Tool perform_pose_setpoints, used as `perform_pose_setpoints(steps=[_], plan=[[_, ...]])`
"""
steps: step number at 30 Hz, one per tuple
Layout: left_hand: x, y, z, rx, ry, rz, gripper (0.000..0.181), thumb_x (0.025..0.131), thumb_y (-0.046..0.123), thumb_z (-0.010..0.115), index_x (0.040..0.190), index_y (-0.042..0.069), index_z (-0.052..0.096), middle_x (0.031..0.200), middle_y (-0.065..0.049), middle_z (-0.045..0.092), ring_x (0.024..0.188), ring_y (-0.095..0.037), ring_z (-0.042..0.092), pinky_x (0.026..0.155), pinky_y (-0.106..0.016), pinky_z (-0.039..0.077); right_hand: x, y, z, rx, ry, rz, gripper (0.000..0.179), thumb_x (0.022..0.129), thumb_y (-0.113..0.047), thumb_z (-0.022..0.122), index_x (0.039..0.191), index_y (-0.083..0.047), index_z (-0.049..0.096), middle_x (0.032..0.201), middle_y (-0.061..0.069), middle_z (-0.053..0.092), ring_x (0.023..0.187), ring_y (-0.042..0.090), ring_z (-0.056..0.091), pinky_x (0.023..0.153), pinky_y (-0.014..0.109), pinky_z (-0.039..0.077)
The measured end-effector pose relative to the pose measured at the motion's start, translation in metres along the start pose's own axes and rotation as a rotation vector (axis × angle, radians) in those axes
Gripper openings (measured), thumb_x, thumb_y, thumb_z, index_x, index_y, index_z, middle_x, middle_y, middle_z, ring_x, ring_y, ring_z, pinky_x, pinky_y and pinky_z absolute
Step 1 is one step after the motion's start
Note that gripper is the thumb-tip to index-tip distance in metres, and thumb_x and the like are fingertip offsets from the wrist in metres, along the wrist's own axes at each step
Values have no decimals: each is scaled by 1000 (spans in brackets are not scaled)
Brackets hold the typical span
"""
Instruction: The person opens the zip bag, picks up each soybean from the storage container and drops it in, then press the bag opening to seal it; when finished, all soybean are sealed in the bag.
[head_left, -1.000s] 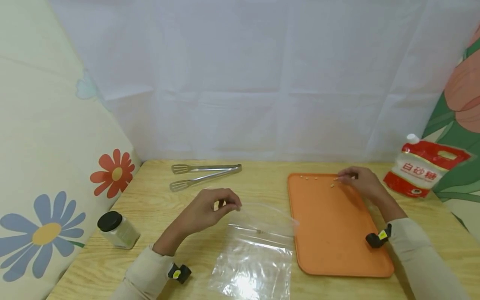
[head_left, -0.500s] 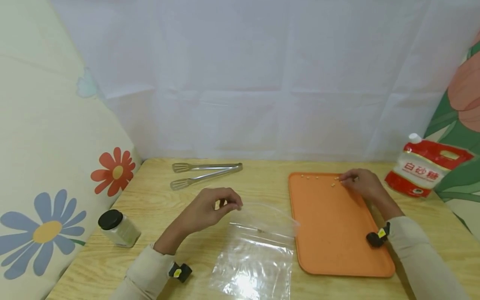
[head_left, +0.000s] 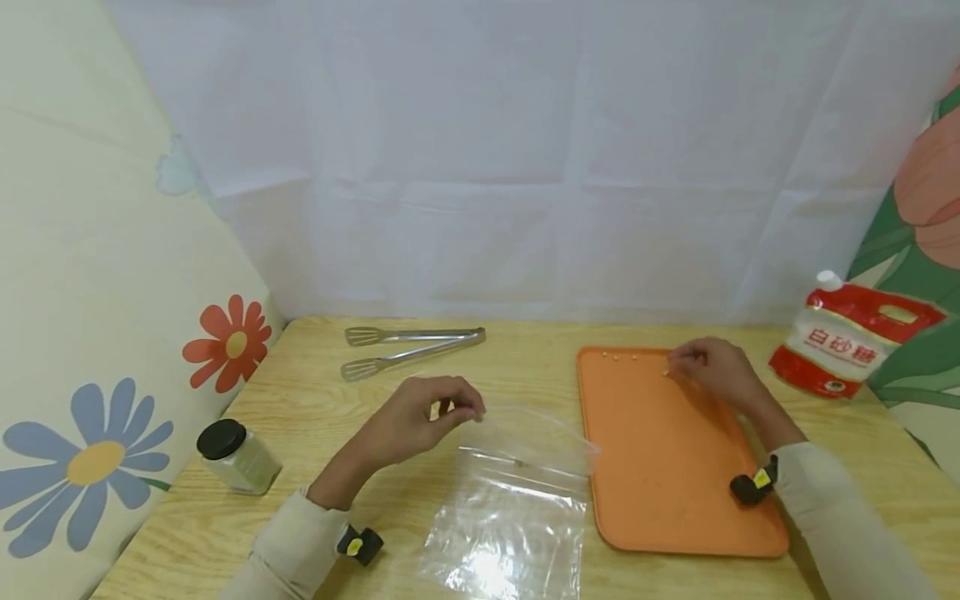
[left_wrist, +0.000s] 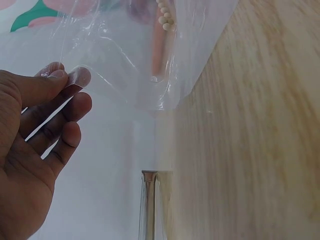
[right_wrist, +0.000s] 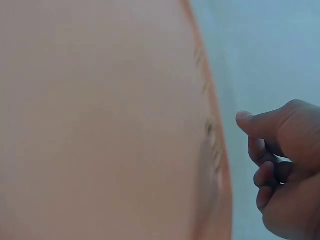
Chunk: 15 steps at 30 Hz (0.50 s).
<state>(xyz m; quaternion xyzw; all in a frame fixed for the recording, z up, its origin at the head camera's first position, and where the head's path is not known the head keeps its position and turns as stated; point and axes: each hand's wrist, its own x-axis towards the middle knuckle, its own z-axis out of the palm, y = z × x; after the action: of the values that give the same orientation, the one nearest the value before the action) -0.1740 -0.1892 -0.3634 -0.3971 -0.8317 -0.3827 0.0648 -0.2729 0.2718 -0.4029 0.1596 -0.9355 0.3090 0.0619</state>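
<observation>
My left hand [head_left: 420,421] pinches the top edge of a clear zip bag [head_left: 506,525] between thumb and index finger, holding its mouth raised; the other fingers are spread loosely. In the left wrist view a small cluster of pale round beans [left_wrist: 165,20] shows through the bag's film [left_wrist: 115,55]. My right hand [head_left: 716,371] is low over the far right part of the orange tray [head_left: 660,467], its fingertips right beside a bean [head_left: 665,373]. The right wrist view shows its thumb [right_wrist: 265,125] forward and other fingers curled; I cannot tell whether a bean is between the fingertips.
A few more beans [head_left: 617,357] lie along the tray's far edge. Metal tongs [head_left: 420,344] lie at the back left. A black-lidded jar [head_left: 240,458] stands at the left, and a red and white sugar pouch [head_left: 847,337] stands behind the tray at the right.
My right hand has shifted slightly left over the tray's far edge, covering a bean that showed before. My left hand and the bag have stayed in place.
</observation>
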Motion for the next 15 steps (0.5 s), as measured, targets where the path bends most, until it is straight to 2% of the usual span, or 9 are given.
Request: perform_pose_setpoints(steps=[2, 7, 11, 15], plan=[[-1, 0, 1, -2, 1, 3, 18, 94, 3, 69, 103, 18, 71, 96, 12, 70, 74, -8, 60, 62, -29, 48, -2, -13, 3, 55, -6, 7, 22, 98, -23, 69, 109, -6, 74, 98, 9, 69, 77, 22, 53, 64, 36, 45], [-1, -1, 0, 6, 3, 17, 17, 95, 4, 69, 103, 18, 70, 96, 11, 70, 74, -7, 60, 61, -28, 48, -4, -55, 14, 148, -35, -92, 23, 97, -29, 69, 110, -10, 75, 100, 3, 68, 78, 21, 51, 64, 33, 45], [-1, -2, 0, 16, -4, 28, 12, 96, 7, 69, 103, 17, 70, 95, 9, 70, 75, -6, 59, 61, -28, 49, -11, -85, 27, 388, -135, -105, 28, 95, -32, 72, 112, -10, 73, 104, 2, 69, 86, 23, 58, 72, 37, 52], [-1, -2, 1, 19, -9, 26, 11, 96, 8, 69, 103, 17, 70, 95, 10, 70, 75, -5, 59, 61, -28, 49, -20, -106, 39, 619, -241, -105, 27, 95, -26, 72, 114, -6, 71, 109, 8, 68, 96, 24, 61, 82, 44, 55]])
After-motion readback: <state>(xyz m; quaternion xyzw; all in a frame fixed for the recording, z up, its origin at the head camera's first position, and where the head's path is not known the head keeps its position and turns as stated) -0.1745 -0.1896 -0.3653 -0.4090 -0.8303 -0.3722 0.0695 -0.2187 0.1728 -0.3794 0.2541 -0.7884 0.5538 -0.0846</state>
